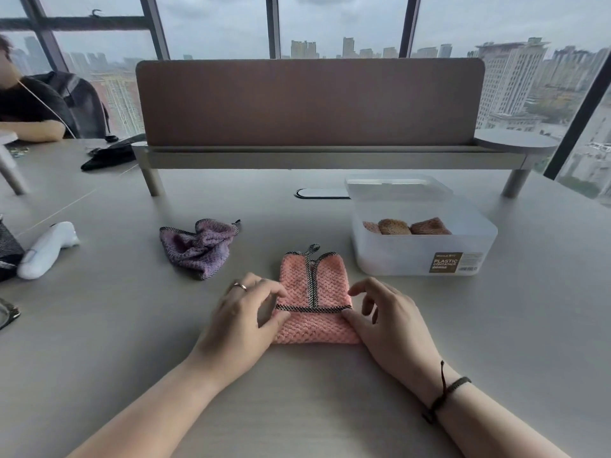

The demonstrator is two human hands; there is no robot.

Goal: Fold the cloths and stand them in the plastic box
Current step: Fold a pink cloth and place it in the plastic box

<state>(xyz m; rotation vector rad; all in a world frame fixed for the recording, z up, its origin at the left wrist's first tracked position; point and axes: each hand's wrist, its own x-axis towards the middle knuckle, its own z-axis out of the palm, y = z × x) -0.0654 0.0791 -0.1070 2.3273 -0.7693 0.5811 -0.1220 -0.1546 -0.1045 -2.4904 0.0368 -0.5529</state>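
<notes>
Grey desk [99,342]: your left hand [243,320] and right hand [388,320] pinch one pink cloth [312,304], long axis pointing away from you. One purple cloth [198,247] lies crumpled; three stand in the plastic box [423,256].

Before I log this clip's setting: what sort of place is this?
Most likely a high-rise office: a shared desk with a divider screen, floor-to-ceiling windows over city towers, and another person seated at the next spot.

Ring [240,286] on left hand [238,320], dark wrist cord [444,390] — right
</notes>
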